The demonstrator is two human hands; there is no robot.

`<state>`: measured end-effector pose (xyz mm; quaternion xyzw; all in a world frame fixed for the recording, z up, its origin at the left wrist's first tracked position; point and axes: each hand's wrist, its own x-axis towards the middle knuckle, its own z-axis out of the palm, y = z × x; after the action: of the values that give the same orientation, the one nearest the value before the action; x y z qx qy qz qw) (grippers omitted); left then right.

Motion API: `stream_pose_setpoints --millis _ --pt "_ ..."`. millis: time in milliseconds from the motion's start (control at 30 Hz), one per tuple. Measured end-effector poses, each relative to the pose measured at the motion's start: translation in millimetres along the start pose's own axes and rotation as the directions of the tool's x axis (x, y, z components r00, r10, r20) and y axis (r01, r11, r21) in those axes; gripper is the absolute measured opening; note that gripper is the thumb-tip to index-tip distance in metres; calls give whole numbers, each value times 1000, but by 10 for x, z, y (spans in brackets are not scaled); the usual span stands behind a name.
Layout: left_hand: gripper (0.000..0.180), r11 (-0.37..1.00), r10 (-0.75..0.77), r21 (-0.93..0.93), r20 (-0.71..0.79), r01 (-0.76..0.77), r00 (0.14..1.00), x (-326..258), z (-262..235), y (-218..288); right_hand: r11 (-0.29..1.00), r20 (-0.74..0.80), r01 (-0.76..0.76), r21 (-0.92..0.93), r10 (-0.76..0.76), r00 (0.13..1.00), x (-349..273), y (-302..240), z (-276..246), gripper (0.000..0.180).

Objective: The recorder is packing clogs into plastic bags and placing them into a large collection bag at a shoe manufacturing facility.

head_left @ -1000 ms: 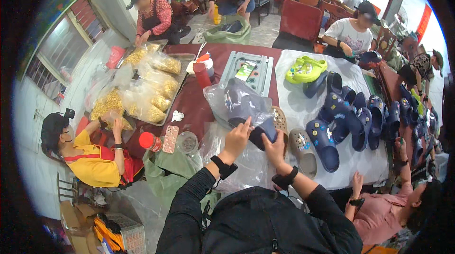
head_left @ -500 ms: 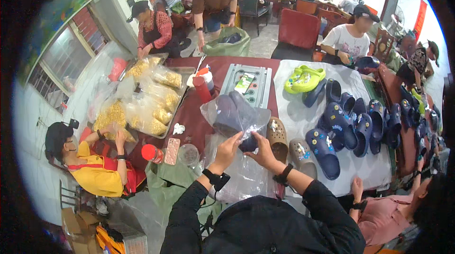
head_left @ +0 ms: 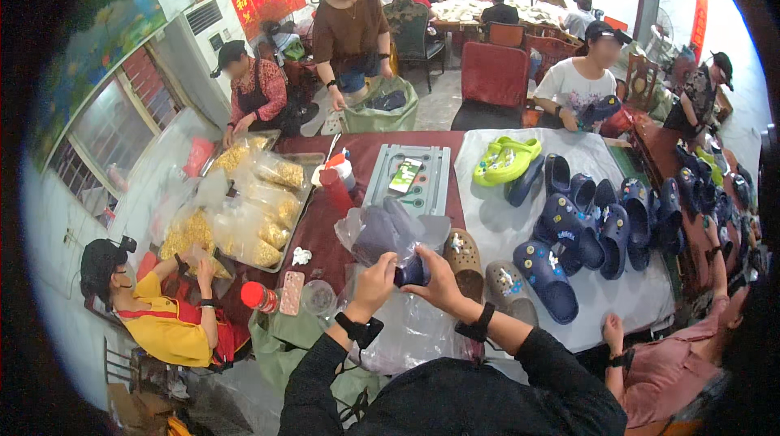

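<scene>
Both my hands are on a pair of navy clogs (head_left: 386, 233) inside a clear plastic bag (head_left: 432, 231), above the table's near side. My left hand (head_left: 374, 283) grips the bag and clogs at the near heel end, thumb on top. Opposite it, my right hand (head_left: 440, 280) holds the same end, its thumb near a bare navy heel. More clear plastic (head_left: 406, 326) lies beneath my wrists. Just right of my hands are a brown clog (head_left: 463, 265) and a grey clog (head_left: 512, 290) with charms.
Several navy clogs (head_left: 546, 280) and lime clogs (head_left: 505, 161) cover a white cloth at right. A grey case (head_left: 431, 168) with a phone (head_left: 405, 175) lies ahead. Left are a red-lidded jar (head_left: 258, 296) and a tray of yellow-filled bags (head_left: 272, 233). People work around.
The view has tilted up, so the table appears lower. My hands stay at the clogs' heel end, with the bag's sides now spread out around the clogs.
</scene>
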<state>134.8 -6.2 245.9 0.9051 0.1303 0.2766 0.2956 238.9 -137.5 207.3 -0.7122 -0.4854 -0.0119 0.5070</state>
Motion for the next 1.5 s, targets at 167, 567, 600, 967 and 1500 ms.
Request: stream_pose_setpoints --millis 167,567,600,967,1500 --pt "14 983 164 95 -115 -154 980 113 -221 278 999 -73 1 42 2 997 47 -79 -333 55" --pt "15 1000 18 -25 4 -18 1000 110 -320 837 759 22 91 -645 -100 995 53 -142 -837 42" --pt "17 1000 -29 -3 21 29 999 75 -340 807 749 72 122 -651 -99 992 8 -114 -897 36" --pt "25 859 -461 -208 84 468 883 -258 -624 720 976 195 1 -216 42 980 -292 -33 -1329 21" --pt "30 690 -592 -510 11 514 806 -802 -1200 879 948 384 -281 148 207 900 -122 -426 -1245 29"
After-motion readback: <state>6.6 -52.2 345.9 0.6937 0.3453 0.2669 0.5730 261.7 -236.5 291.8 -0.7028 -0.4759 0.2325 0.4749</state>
